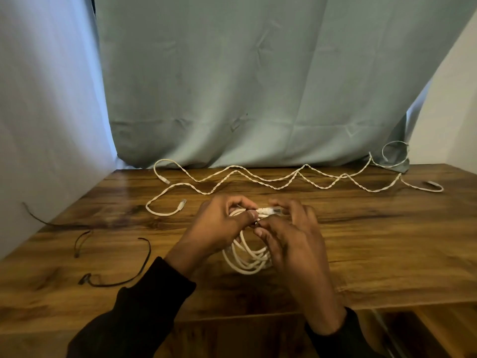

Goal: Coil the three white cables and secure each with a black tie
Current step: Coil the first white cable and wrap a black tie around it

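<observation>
- One white cable is wound into a coil (pixel 247 257) and held up in the middle of the bench (pixel 361 249), close to the person, so both hands can work on its top.
- The left hand (pixel 219 223) grips the top of the coil. Its fingers (pixel 240 202) curl over the loops and its thumb presses from the front, which I think keeps the loops from springing apart.
- The right hand (pixel 289 231) is curled too. Its fingers (pixel 281 204) hold the cable's plug end (pixel 271 210), and its thumb pinches something small and dark at the loops (maybe a black tie, too small to tell).
- Two more white cables (pixel 271 180) lie stretched and twisted together along the back of the bench, not coiled yet.
- Two black ties (pixel 121 277) (pixel 81 241) wait on the left of the bench, well apart from the hands, easy to reach later.
- A blue-grey cloth (pixel 258 86) hangs behind the bench.
</observation>
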